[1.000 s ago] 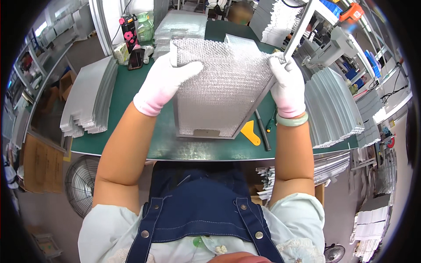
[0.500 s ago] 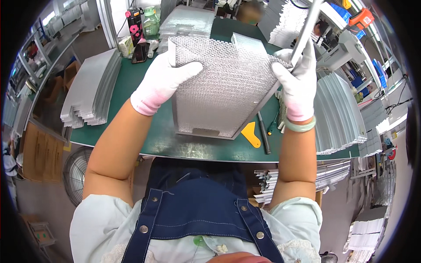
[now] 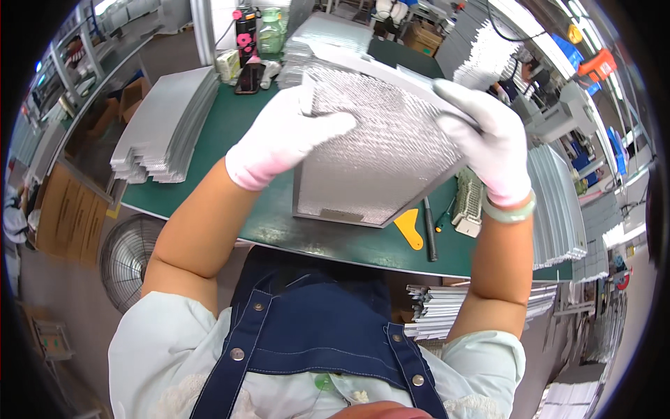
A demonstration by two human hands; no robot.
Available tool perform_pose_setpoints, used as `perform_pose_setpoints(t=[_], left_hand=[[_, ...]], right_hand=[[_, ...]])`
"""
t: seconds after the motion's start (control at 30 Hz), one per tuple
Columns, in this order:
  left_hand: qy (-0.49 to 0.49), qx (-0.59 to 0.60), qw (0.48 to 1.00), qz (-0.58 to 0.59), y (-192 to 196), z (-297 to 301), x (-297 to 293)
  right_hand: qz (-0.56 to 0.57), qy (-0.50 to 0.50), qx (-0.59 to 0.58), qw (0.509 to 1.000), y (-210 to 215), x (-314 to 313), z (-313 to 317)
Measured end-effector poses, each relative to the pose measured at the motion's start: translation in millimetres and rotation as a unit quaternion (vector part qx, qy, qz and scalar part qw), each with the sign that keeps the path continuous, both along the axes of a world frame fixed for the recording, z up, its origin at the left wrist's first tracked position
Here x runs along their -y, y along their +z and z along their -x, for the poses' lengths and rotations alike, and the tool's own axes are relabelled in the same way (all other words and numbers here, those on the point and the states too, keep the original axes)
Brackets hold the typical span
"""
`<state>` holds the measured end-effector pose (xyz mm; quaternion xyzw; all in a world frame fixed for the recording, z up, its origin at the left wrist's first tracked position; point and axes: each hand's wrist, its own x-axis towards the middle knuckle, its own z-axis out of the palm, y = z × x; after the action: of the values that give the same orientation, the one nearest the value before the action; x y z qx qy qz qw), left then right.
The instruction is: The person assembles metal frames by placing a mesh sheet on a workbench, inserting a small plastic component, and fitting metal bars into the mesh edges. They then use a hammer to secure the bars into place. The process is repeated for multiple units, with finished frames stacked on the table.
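I hold a silver metal mesh filter panel (image 3: 380, 150) tilted up above the green worktable (image 3: 230, 126). My left hand (image 3: 283, 136), in a white glove, grips the panel's upper left corner, with the thumb lying across the mesh. Also gloved in white, my right hand (image 3: 488, 143) clasps the panel's upper right edge. The panel's lower edge hangs just over the table, near a yellow scraper (image 3: 410, 228).
Stacks of similar silver panels lie at the table's left (image 3: 171, 126), far side (image 3: 324, 35) and right (image 3: 558, 202). A dark screwdriver (image 3: 429, 230) and a white brush-like block (image 3: 471, 202) lie beside the scraper. Bottles (image 3: 258, 28) stand at the back. A fan (image 3: 129, 258) sits on the floor.
Both hands have raised the panel's far edge closer to the camera, tilting it more steeply. The right hand has shifted its hold along the upper right edge.
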<state>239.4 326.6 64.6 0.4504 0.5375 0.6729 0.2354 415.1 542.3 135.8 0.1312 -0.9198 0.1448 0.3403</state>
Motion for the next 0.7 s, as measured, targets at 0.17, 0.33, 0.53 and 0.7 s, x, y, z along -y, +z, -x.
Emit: perform_pose_setpoints(t=[0.17, 0.33, 0.53, 0.7], left_hand=[[-0.036, 0.041, 0.998, 0.032, -3.6, -26.6, 35.7], [-0.092, 0.098, 0.988, 0.076, -77.8, -18.3, 11.0], [-0.107, 0.129, 0.986, -0.002, -93.3, -15.3, -16.6], [0.226, -0.15, 0.955, -0.12, -97.8, -12.7, -39.0]], right_hand=[[0.114, 0.043, 0.088, 0.989, -2.5, 28.1, -33.8], [0.303, -0.026, 0.229, 0.925, -78.9, -0.4, -27.1], [0.4, -0.03, 0.237, 0.885, -113.7, -29.4, -29.6], [0.393, -0.056, 0.211, 0.893, -115.7, -28.4, -35.9]])
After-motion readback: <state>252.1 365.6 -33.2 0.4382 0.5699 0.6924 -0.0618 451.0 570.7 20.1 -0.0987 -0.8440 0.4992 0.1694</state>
